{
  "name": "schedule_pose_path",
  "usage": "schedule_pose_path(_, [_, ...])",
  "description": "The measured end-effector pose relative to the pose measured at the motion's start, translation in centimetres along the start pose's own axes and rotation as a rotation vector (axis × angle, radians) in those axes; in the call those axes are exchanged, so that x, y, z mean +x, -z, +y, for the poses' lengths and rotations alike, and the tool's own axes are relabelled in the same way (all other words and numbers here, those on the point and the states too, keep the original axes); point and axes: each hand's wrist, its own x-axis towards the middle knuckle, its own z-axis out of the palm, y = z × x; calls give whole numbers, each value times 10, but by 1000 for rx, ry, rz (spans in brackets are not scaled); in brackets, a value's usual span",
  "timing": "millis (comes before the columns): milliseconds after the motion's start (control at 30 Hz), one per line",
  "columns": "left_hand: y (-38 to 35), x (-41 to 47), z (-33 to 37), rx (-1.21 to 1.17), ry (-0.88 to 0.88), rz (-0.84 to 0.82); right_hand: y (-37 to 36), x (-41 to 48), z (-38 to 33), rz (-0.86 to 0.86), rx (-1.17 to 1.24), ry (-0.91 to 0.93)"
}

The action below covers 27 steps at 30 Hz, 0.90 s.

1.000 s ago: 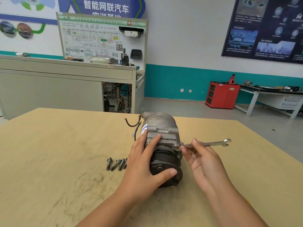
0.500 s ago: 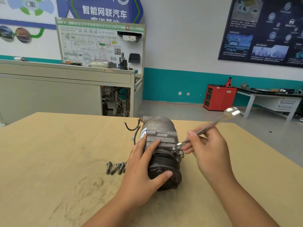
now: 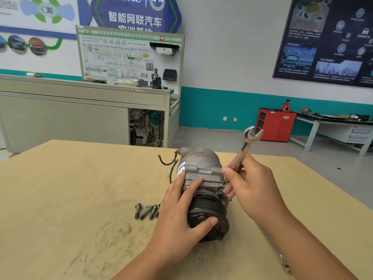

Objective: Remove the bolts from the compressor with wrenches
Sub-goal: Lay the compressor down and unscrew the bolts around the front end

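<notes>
Swung up from near level, the wrench now stands steeply, its lower end at the compressor's right flank, the right hand keeping its grip curled round the shaft. Mid-bench, the left hand clasps the compressor. Loose bolts lie just left; a second wrench lies under the right forearm.

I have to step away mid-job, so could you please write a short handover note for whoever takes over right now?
Left grip holds the compressor steady on the table, thumb on the pulley face.
Right grip holds the wrench, its lower end at the compressor's right side, the contact hidden by fingers.
Done: at least three loose bolts lie left of the compressor.
Left: finish loosening there, then check for other bolts. A second wrench lies under the right forearm.
</notes>
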Motion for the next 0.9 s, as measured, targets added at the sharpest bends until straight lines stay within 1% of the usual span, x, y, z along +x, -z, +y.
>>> schedule_pose_path(200, [-1, 0, 0, -2, -7, 2, 0, 0, 15, 55, 243, -144])
schedule_pose_path(333, [-1, 0, 0, 14, -2, 2, -7, -7, 27, 188, 486, -229])
schedule_pose_path(467, [-2, 0, 0, 16, -13, 9, -23, -24, 31, 346, 601, -266])
schedule_pose_path(533, [-2, 0, 0, 14, -14, 8, -25, -27, 31, 394, 683, -293])
schedule_pose_path(767, [-1, 0, 0, -5, -17, 24, -28, -27, 26, 443, 805, -389])
schedule_pose_path(900, [-1, 1, -1, -20, -20, 25, -30, -25, 26, 467, 835, -428])
